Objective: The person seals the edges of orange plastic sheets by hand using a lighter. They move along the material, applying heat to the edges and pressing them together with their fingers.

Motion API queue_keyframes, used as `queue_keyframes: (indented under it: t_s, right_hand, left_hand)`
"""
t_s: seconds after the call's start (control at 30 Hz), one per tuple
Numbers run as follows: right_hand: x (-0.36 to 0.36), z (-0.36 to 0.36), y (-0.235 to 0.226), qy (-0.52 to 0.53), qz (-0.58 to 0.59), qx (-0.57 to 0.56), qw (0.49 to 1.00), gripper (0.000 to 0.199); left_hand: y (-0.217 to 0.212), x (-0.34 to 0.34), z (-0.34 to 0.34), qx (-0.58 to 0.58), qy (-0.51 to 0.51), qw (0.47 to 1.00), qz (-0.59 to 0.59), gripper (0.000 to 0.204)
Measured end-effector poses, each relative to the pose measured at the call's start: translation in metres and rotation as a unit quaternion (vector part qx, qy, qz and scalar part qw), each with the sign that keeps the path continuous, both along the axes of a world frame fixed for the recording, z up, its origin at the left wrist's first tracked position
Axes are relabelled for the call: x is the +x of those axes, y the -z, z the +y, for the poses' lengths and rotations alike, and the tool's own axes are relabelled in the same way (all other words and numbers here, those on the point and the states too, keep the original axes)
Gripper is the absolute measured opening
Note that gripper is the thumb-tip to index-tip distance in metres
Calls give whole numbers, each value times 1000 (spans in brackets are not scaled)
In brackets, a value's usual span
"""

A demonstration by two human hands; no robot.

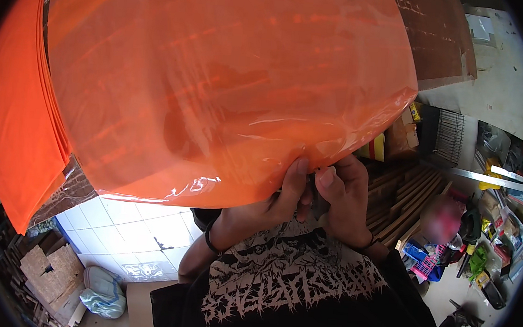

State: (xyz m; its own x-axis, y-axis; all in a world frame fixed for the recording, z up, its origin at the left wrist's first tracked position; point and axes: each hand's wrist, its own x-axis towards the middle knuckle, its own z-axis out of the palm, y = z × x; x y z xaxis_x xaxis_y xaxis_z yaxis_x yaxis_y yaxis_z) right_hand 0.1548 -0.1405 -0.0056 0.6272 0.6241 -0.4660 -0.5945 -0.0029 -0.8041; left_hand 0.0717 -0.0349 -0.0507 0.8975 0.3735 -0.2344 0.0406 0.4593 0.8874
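A large glossy sheet of clear plastic (293, 74) with orange showing through it spreads over the upper middle, its near edge curving down toward me. My left hand (280, 196) is closed on that edge, thumb on top and fingers underneath. Right beside it, my right hand (346, 195) is closed at the same edge, thumb and forefinger pinched together. Whatever lies between its fingertips is too small and dark to make out. Folded orange cloth (20, 101) hangs in layers at the left, apart from both hands.
Brown board (437, 39) shows beyond the sheet at upper right. Long wooden strips (403, 199) are stacked below right. Farther right, a pink basket (429, 263) stands among cluttered tools. A stuffed sack (104, 292) and wood pieces (53, 273) sit on the floor at lower left.
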Motion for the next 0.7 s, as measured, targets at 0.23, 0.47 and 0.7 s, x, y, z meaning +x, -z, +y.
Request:
queue_keyframes:
  t_s: [0.23, 0.47, 0.7]
  right_hand:
    - [7, -9, 13, -10, -46, 16, 999, 41]
    - [108, -51, 4, 138, -248, -24, 959, 41]
    - [176, -15, -57, -3, -328, -199, 923, 40]
  left_hand:
    - [1, 0, 0, -50, -18, 999, 9, 11]
    - [15, -20, -2, 208, -61, 976, -36, 21]
    - [-2, -89, 7, -37, -303, 952, 12, 59]
